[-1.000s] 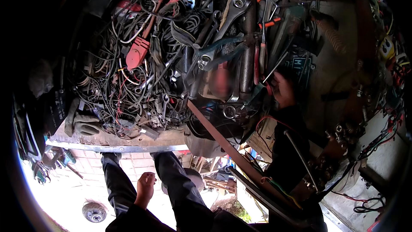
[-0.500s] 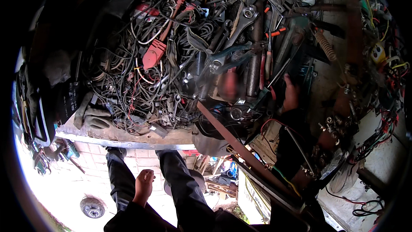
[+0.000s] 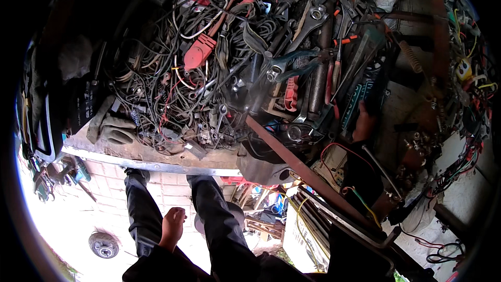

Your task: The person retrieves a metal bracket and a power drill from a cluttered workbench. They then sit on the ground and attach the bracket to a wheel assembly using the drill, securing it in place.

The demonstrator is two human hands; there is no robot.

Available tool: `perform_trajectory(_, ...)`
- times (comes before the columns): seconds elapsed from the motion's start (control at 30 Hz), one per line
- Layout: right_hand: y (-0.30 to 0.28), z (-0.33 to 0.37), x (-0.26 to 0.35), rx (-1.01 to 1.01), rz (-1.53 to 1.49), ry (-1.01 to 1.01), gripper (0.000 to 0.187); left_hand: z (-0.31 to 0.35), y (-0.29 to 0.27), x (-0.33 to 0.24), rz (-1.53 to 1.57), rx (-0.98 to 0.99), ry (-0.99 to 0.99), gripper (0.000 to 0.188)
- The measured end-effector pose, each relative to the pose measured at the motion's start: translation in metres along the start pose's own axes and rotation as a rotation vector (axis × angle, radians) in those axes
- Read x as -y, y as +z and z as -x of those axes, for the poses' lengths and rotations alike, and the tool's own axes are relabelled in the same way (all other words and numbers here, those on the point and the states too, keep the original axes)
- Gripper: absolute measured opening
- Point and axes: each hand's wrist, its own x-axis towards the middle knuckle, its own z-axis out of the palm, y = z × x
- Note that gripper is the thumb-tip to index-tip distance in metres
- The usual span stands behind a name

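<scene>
left hand (image 3: 174, 222) loosely half-curled, held low, right hand (image 3: 364, 122) outstretched ahead, in shadow

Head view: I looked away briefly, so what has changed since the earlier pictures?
Against the surrounding tools, the right hand has come nearer the person; the dark, teal-lettered item has shifted left and nearer too. Whether the hand has a grip on it is unclear. The left hand, loosely curled, the large wrench and the glove stayed put.
</scene>
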Motion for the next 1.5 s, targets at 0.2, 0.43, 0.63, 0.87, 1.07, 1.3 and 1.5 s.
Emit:
perform_trajectory(0.2, -0.007, 0.009, -0.006, -0.001, 0.113, -0.06, 0.037, -0.003, 0.004, 0.009, 0.056, 0.012, 0.011, 0.022)
perform_trajectory(0.43, -0.046, 0.078, 0.027, 0.217, -0.065, 0.056, 0.049, 0.007, 0.0, 0.004, 0.081, 0.022, 0.035, 0.022)
perform_trajectory(0.63, -0.1, 0.113, -0.048, 0.503, 0.29, -0.466, 0.049, 0.024, -0.015, -0.006, 0.098, 0.04, 0.12, 0.023)
perform_trajectory(0.87, -0.13, 0.227, -0.011, 0.422, 0.036, 0.087, 0.031, 0.057, -0.054, -0.013, 0.155, -0.007, 0.217, 0.022)
perform_trajectory(1.07, -0.176, 0.287, 0.062, 0.534, 0.129, 0.406, 0.029, 0.093, -0.085, -0.026, 0.231, 0.06, 0.253, 0.022)
perform_trajectory(1.3, -0.203, 0.346, 0.056, 0.444, -0.137, 0.603, 0.021, 0.155, -0.091, -0.046, 0.252, 0.059, 0.321, 0.028)
perform_trajectory(1.5, -0.202, 0.378, 0.054, 0.331, -0.22, 0.641, 0.021, 0.188, -0.095, -0.042, 0.326, 0.071, 0.341, 0.028)
